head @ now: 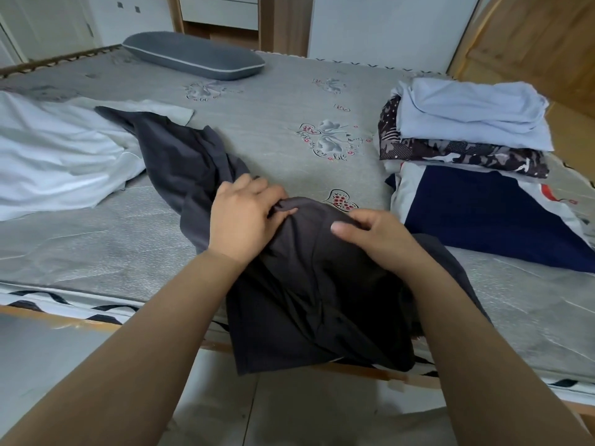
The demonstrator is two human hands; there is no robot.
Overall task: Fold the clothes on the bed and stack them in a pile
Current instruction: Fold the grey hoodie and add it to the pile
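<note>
Dark grey garment (306, 268): bunched at the near edge of the bed (289, 101), lower part hanging over that edge toward the floor, one long portion trailing away to the left and back across the mattress.

Left hand (243, 217): on the left side of the dark grey garment's raised bunch, fingers curled, pinching a fold of cloth at the top of the bunch.

Right hand (375, 238): on the right side of the same bunch, thumb on top, fingers wrapped round the cloth. Both hands close together, nearly touching across the fold.

White garment (61, 152): unfolded, spread to the left of the dark grey garment, its right edge lying under the trailing dark portion.

Stack of folded clothes (467, 136): to the right of the dark grey garment and further back, apart from it. Top layer pale blue, below it a dark patterned piece, at the bottom a navy and white piece reaching toward the near edge.

Grey pillow (193, 54): at the far side of the bed, well behind the dark grey garment.

Wooden door (531, 43): behind and to the right of the stack.
</note>
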